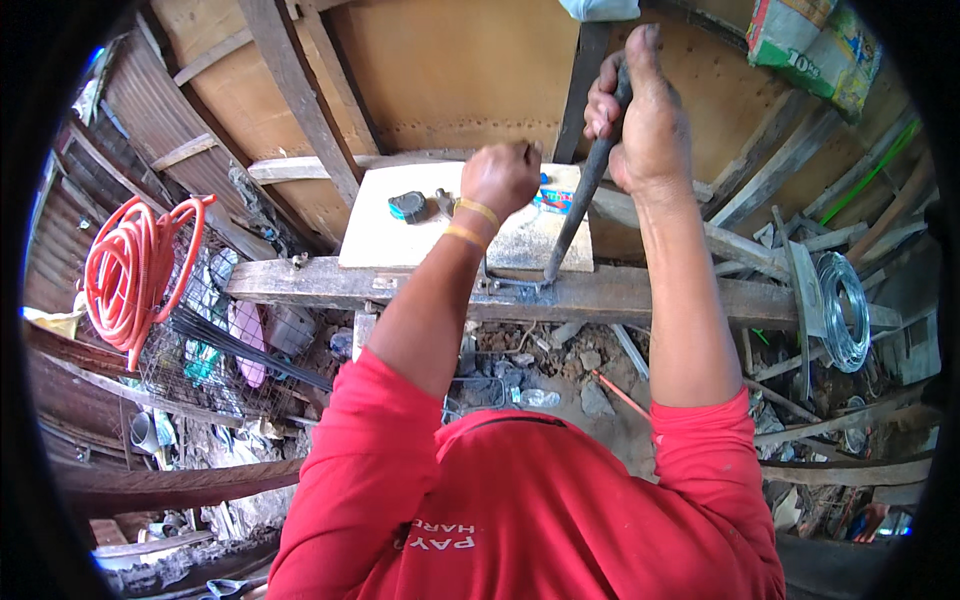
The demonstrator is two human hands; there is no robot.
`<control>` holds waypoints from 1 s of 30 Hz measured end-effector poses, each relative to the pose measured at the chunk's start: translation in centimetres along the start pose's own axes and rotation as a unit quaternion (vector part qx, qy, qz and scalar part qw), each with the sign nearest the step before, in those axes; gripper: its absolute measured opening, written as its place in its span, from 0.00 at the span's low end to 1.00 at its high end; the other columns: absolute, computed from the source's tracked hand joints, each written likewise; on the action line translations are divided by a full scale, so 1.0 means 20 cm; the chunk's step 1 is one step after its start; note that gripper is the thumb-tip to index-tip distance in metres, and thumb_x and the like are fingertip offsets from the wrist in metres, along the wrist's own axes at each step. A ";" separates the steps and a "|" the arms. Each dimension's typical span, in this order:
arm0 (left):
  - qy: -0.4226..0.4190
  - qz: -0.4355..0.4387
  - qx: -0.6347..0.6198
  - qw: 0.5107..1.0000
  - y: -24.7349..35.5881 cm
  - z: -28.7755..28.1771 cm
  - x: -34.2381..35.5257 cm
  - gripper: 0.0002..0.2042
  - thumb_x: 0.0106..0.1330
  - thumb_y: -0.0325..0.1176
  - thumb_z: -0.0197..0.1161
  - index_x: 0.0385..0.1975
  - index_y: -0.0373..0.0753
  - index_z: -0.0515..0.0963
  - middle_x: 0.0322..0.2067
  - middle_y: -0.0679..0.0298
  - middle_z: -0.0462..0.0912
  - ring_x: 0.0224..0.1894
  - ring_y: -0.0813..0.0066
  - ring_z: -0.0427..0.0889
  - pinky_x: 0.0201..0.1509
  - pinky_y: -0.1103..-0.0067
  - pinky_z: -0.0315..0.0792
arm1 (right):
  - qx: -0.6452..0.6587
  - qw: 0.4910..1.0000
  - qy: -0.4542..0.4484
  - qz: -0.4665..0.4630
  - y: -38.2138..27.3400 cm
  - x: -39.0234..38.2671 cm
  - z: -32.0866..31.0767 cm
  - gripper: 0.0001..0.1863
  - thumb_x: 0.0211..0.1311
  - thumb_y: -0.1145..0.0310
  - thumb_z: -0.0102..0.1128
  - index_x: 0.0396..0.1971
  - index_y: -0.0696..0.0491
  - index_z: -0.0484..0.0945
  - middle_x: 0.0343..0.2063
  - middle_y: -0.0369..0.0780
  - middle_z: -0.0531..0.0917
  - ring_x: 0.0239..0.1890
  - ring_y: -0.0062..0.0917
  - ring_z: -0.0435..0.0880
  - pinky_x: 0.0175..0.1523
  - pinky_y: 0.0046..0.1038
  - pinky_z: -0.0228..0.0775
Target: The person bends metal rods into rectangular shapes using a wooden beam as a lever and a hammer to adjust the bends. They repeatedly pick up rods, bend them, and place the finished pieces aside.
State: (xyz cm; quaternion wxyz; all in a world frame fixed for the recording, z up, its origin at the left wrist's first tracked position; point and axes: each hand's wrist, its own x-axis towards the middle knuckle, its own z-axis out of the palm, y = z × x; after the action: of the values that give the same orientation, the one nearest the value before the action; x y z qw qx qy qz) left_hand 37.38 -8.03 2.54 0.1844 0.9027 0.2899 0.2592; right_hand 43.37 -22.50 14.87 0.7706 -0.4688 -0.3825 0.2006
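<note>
My right hand [648, 125] is wrapped around the upper part of a long dark metal bar [585, 200], thumb pointing up. The bar slants down to the wooden beam [640, 292], where its lower end meets a thin bent metal rod [515, 284] lying along the beam's top. My left hand [500, 182] is closed above the pale board [380, 240]; what its fingers hold is hidden. Just left of that wrist, a blue and black tape measure [408, 207] rests on the board, beside a small metal tool partly covered by the wrist. A blue and red packet [553, 200] lies between my hands.
A coil of orange hose [130, 275] hangs on a wire mesh basket [215, 365] at the left, with dark rods [250, 345] across it. Coiled wire [843, 310] hangs at the right. Rubble [595, 395] and scraps cover the ground below the beam. Timber posts [300, 90] stand behind.
</note>
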 end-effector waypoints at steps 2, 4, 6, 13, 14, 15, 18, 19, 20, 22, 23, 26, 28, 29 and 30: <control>0.038 0.033 -0.026 0.998 -0.03 -0.05 -0.13 0.24 0.76 0.50 0.49 0.36 0.35 0.82 0.30 0.45 0.85 0.35 0.45 0.84 0.43 0.58 0.76 | -0.005 1.000 -0.025 -0.008 0.00 -0.05 0.00 0.32 0.70 0.32 0.50 0.27 0.50 0.71 0.14 0.31 0.67 0.20 0.17 0.67 0.31 0.23 0.61; 0.023 -0.009 -0.260 0.965 -0.06 -0.09 -0.24 0.24 0.77 0.50 0.49 0.37 0.33 0.81 0.27 0.52 0.82 0.31 0.58 0.80 0.39 0.64 0.74 | -0.003 0.999 -0.053 -0.011 0.04 -0.16 -0.02 0.35 0.71 0.31 0.45 0.25 0.51 0.72 0.14 0.32 0.70 0.19 0.19 0.68 0.32 0.24 0.62; 0.025 0.008 -0.370 0.929 -0.13 -0.12 -0.37 0.23 0.80 0.49 0.49 0.40 0.30 0.79 0.27 0.64 0.75 0.30 0.75 0.70 0.37 0.75 0.69 | 0.044 0.999 -0.023 0.009 0.12 -0.30 -0.05 0.38 0.70 0.28 0.41 0.24 0.52 0.72 0.16 0.34 0.71 0.22 0.21 0.69 0.33 0.25 0.63; 0.025 0.071 -0.333 0.940 -0.21 -0.09 -0.77 0.18 0.75 0.43 0.58 0.50 0.32 0.78 0.45 0.48 0.81 0.50 0.52 0.81 0.57 0.67 0.73 | 0.065 0.995 -0.001 -0.071 0.16 -0.62 -0.16 0.44 0.66 0.21 0.33 0.26 0.55 0.69 0.23 0.36 0.71 0.27 0.23 0.69 0.39 0.27 0.61; 0.022 0.083 -0.319 0.944 -0.21 -0.09 -0.80 0.18 0.74 0.42 0.58 0.50 0.32 0.78 0.45 0.49 0.81 0.50 0.51 0.81 0.58 0.66 0.73 | 0.059 0.993 -0.026 -0.096 0.14 -0.67 -0.16 0.45 0.65 0.21 0.32 0.26 0.55 0.69 0.22 0.37 0.71 0.27 0.24 0.68 0.39 0.27 0.61; 0.013 0.072 -0.313 0.947 -0.22 -0.09 -0.85 0.17 0.74 0.41 0.59 0.52 0.33 0.78 0.45 0.49 0.82 0.50 0.49 0.80 0.58 0.66 0.72 | 0.051 0.993 -0.036 -0.100 0.13 -0.74 -0.15 0.46 0.65 0.20 0.30 0.25 0.55 0.69 0.22 0.37 0.70 0.27 0.24 0.68 0.38 0.27 0.60; 0.053 0.094 -0.314 0.943 -0.26 -0.07 -0.98 0.18 0.74 0.41 0.58 0.54 0.33 0.77 0.47 0.49 0.81 0.52 0.50 0.80 0.58 0.67 0.72 | 0.058 0.988 -0.094 -0.108 0.12 -0.90 -0.14 0.48 0.63 0.18 0.25 0.23 0.55 0.69 0.21 0.37 0.69 0.28 0.25 0.68 0.37 0.26 0.60; 0.050 0.070 -0.327 0.941 -0.29 -0.05 -1.01 0.20 0.76 0.43 0.56 0.58 0.33 0.76 0.49 0.51 0.82 0.56 0.54 0.79 0.61 0.68 0.71 | 0.071 0.986 -0.090 -0.118 0.12 -0.92 -0.14 0.48 0.65 0.20 0.25 0.21 0.55 0.70 0.21 0.38 0.70 0.29 0.26 0.68 0.38 0.28 0.60; 0.022 -0.039 -0.375 0.926 -0.32 -0.01 -1.04 0.21 0.77 0.45 0.54 0.57 0.33 0.76 0.49 0.51 0.82 0.55 0.55 0.79 0.61 0.69 0.71 | 0.056 0.994 -0.048 -0.078 0.13 -0.94 -0.14 0.47 0.66 0.21 0.24 0.21 0.55 0.70 0.21 0.38 0.70 0.29 0.27 0.68 0.39 0.28 0.60; -0.003 -0.235 -0.464 0.854 -0.40 0.07 -1.07 0.25 0.79 0.49 0.50 0.56 0.31 0.77 0.48 0.52 0.83 0.53 0.58 0.80 0.61 0.71 0.70 | 0.049 0.997 -0.003 -0.054 0.14 -0.95 -0.14 0.47 0.69 0.23 0.24 0.21 0.55 0.70 0.20 0.38 0.70 0.29 0.27 0.68 0.41 0.30 0.60; -0.070 -0.320 -0.490 0.808 -0.47 0.11 -1.01 0.25 0.79 0.52 0.48 0.52 0.32 0.78 0.43 0.55 0.84 0.43 0.62 0.82 0.50 0.69 0.75 | 0.030 0.999 0.001 -0.043 0.15 -0.96 -0.14 0.46 0.70 0.24 0.23 0.21 0.55 0.70 0.22 0.39 0.72 0.31 0.28 0.69 0.43 0.30 0.61; -0.218 -0.395 -0.535 0.715 -0.60 0.22 -0.95 0.26 0.78 0.56 0.48 0.45 0.36 0.80 0.37 0.57 0.85 0.33 0.65 0.80 0.39 0.68 0.75 | -0.020 0.999 0.047 0.014 0.17 -0.96 -0.11 0.45 0.73 0.28 0.22 0.20 0.56 0.71 0.27 0.41 0.76 0.35 0.28 0.73 0.49 0.31 0.62; -0.274 -0.457 -0.590 0.607 -0.61 0.28 -0.88 0.29 0.77 0.61 0.44 0.41 0.37 0.80 0.31 0.59 0.85 0.27 0.64 0.79 0.31 0.67 0.74 | -0.007 0.993 0.083 0.089 0.17 -0.95 -0.08 0.44 0.72 0.27 0.23 0.19 0.53 0.71 0.29 0.39 0.77 0.37 0.28 0.74 0.52 0.34 0.64; -0.291 -0.481 -0.599 0.570 -0.59 0.30 -0.83 0.30 0.77 0.61 0.44 0.41 0.37 0.80 0.30 0.59 0.84 0.26 0.63 0.78 0.30 0.67 0.73 | 0.030 0.984 0.108 0.141 0.17 -0.93 -0.07 0.44 0.72 0.26 0.24 0.19 0.52 0.71 0.28 0.38 0.77 0.37 0.28 0.74 0.52 0.34 0.65; -0.312 -0.498 -0.613 0.528 -0.57 0.31 -0.80 0.31 0.77 0.62 0.43 0.41 0.37 0.80 0.29 0.60 0.84 0.25 0.63 0.78 0.29 0.68 0.73 | 0.070 0.961 0.171 0.207 0.17 -0.91 -0.05 0.43 0.72 0.26 0.25 0.18 0.50 0.71 0.28 0.37 0.77 0.36 0.27 0.74 0.51 0.35 0.66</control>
State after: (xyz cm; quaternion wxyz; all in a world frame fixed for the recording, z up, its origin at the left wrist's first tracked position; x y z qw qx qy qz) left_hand 25.02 -10.38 -13.65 0.8705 0.2997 0.3859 -0.0593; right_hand 32.95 -33.62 4.29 0.7967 -0.5101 -0.1248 0.2991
